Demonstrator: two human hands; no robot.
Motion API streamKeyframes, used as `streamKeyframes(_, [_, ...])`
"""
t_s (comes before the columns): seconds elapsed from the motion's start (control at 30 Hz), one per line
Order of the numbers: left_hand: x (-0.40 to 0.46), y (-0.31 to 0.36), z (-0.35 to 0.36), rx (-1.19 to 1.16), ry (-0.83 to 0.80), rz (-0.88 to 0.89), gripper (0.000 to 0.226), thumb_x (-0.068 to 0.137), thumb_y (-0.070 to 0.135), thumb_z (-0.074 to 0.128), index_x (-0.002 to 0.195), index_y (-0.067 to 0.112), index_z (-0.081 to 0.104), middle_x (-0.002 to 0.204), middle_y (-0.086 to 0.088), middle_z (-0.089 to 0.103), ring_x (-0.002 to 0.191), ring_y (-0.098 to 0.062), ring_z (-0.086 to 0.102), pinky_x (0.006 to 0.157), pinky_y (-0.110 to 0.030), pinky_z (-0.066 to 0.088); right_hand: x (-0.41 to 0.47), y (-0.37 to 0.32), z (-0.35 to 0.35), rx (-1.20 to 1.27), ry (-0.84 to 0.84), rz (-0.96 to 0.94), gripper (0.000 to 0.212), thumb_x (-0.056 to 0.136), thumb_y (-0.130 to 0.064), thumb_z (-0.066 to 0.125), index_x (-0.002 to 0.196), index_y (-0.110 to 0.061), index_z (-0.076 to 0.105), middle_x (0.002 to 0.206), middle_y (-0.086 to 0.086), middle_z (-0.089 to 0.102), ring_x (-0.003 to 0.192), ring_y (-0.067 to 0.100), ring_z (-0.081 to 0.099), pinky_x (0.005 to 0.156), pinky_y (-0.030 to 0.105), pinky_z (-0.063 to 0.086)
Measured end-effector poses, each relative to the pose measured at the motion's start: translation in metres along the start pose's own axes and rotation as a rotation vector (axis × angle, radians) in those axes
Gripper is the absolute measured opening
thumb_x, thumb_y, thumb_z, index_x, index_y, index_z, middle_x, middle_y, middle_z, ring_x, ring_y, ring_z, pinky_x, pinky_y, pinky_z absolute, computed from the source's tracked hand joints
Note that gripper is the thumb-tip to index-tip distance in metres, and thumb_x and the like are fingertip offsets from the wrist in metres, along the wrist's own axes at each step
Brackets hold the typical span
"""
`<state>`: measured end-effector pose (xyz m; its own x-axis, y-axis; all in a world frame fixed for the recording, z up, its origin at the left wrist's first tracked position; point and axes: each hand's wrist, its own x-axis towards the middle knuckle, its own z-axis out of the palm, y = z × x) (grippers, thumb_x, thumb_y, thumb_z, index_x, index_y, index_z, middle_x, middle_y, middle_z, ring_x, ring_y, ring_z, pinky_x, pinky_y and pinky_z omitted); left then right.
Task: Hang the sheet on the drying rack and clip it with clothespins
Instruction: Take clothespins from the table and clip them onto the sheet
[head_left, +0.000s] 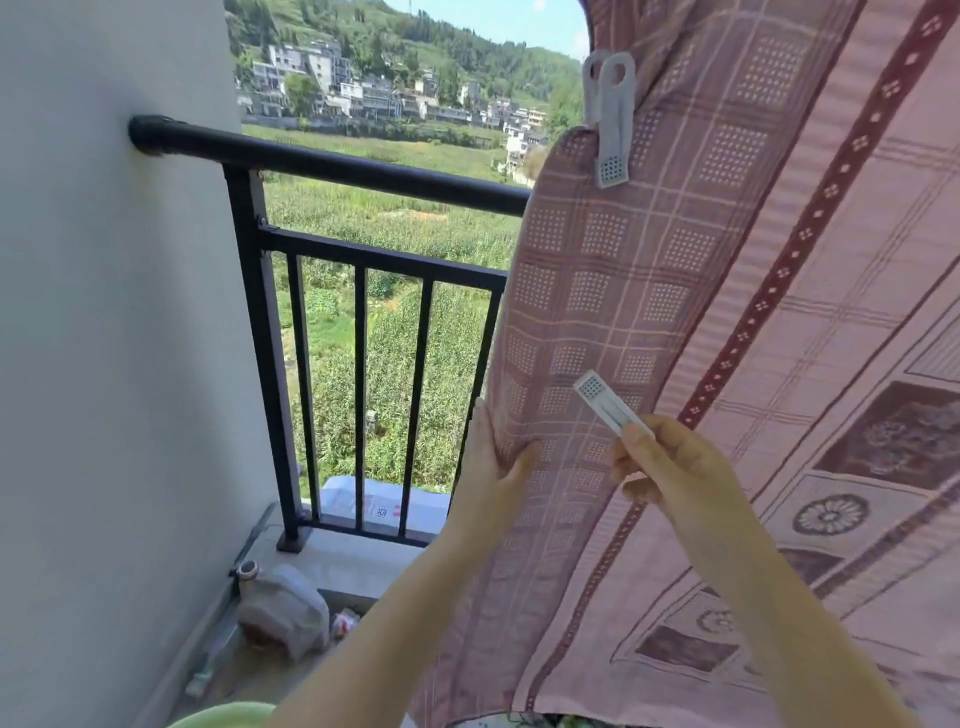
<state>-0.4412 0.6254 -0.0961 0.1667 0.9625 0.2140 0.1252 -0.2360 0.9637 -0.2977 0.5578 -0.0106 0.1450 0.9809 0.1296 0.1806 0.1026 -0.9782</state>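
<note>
The pink sheet (701, 322) already hangs by the balcony railing (332, 166), one clothespin (610, 117) clipped near its top. The left hand (493, 467) pinches the sheet's edge; the right hand (670, 462) holds a second clothespin (605, 402). Next, I'd say: squeeze it open and clip that edge.

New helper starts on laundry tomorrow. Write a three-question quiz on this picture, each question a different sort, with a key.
1. True or false: a clothespin is already clipped on the sheet.
2. What does the right hand hold?
A. a second clothespin
B. a hanger
C. nothing
3. Fill in: the left hand holds the sheet's ____ edge, beside the black railing.

Key:
1. True, near the top of the sheet.
2. A, pinched at one end, its grip pointing up at the sheet.
3. Left.
</note>
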Motion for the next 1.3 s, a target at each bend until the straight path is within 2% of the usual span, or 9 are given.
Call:
streamKeyframes(0.1, [0.016,-0.001,-0.006,-0.023,-0.086,-0.014,0.021,0.093,0.028,0.051,0.106,0.013,0.057,0.091,-0.003,0.06,0.081,-0.016,0.054,0.069,-0.026,0.042,-0.005,0.001,-0.008,-0.052,-0.009,0.008,0.014,0.087,-0.022,0.052,0.083,-0.015,0.064,0.063,-0.006,0.062,0.058,0.007,0.057,0.053,0.02,0.05])
streamKeyframes(0.23, [0.012,-0.014,-0.011,-0.084,0.022,0.029,0.051,0.087,0.041,0.05,0.072,-0.007,0.051,0.057,-0.006,0.044,0.052,-0.015,0.039,0.054,-0.03,0.032,-0.004,-0.003,-0.015,-0.101,-0.04,0.018,0.011,0.088,-0.019,0.054,0.09,-0.018,0.065,0.069,-0.003,0.065,0.064,0.01,0.058,0.059,0.025,0.052])
streamKeyframes(0.37, [0.003,-0.016,-0.014,-0.262,0.077,0.026,0.049,0.084,0.036,0.056,0.072,-0.011,0.053,0.058,-0.007,0.048,0.053,-0.017,0.044,0.054,-0.028,0.037,0.007,-0.018,-0.018,-0.278,-0.166,-0.076,0.014,0.086,-0.016,0.058,0.095,-0.024,0.065,0.081,-0.008,0.073,0.072,0.006,0.065,0.063,0.018,0.054])
streamKeyframes(0.5, [0.003,-0.023,-0.016,-0.599,-0.028,-0.127,0.027,0.083,0.029,0.06,0.098,0.006,0.059,0.083,-0.011,0.071,0.074,-0.027,0.066,0.071,-0.043,0.055,0.019,-0.037,-0.016,-0.352,-0.278,-0.156,0.024,0.074,-0.031,0.06,0.098,-0.034,0.064,0.094,-0.015,0.072,0.077,0.003,0.067,0.063,0.012,0.05])
streamKeyframes(0.7, [0.024,-0.015,0.002,-0.482,-0.067,-0.222,0.022,0.09,0.033,0.053,0.093,0.012,0.048,0.075,-0.008,0.068,0.066,-0.025,0.063,0.065,-0.04,0.054,0.032,-0.049,-0.011,-0.435,-0.299,-0.219,0.023,0.084,-0.016,0.061,0.095,-0.036,0.062,0.085,-0.018,0.071,0.07,0.0,0.065,0.064,0.012,0.051])
streamKeyframes(0.8, [0.024,-0.017,0.0,-0.415,-0.072,-0.188,0.026,0.092,0.033,0.05,0.088,0.007,0.05,0.075,-0.011,0.063,0.066,-0.025,0.059,0.065,-0.039,0.051,0.036,-0.062,-0.002,-0.714,-0.36,-0.335,0.019,0.082,-0.027,0.064,0.098,-0.038,0.06,0.089,-0.014,0.068,0.078,0.002,0.063,0.07,0.016,0.049])
streamKeyframes(1.0, [0.004,-0.039,-0.009,-0.509,-0.14,-0.246,0.079,0.07,0.063,0.064,0.097,-0.01,0.055,0.092,-0.023,0.061,0.083,-0.033,0.057,0.083,-0.055,0.046,0.062,-0.102,0.058,-1.358,-0.696,-0.562,0.025,0.085,-0.037,0.059,0.099,-0.017,0.062,0.079,-0.004,0.064,0.063,0.008,0.056,0.057,0.018,0.044])
streamKeyframes(1.13, [-0.005,-0.043,-0.016,-0.573,-0.124,-0.246,0.066,0.071,0.057,0.067,0.085,-0.007,0.058,0.073,-0.016,0.058,0.065,-0.023,0.052,0.059,-0.034,0.044,0.084,-0.098,0.097,-1.822,-0.903,-0.607,0.03,0.092,-0.031,0.048,0.096,-0.006,0.063,0.076,0.002,0.06,0.068,0.018,0.052,0.063,0.029,0.044])
streamKeyframes(1.3, [-0.014,-0.05,-0.024,-0.657,-0.145,-0.245,0.04,0.083,0.039,0.062,0.089,0.0,0.063,0.076,-0.013,0.061,0.064,-0.022,0.057,0.058,-0.029,0.049,0.093,-0.088,0.127,-2.08,-1.085,-0.359,0.029,0.095,-0.016,0.045,0.097,0.004,0.065,0.084,0.01,0.067,0.045,0.005,0.045,0.038,0.007,0.037])
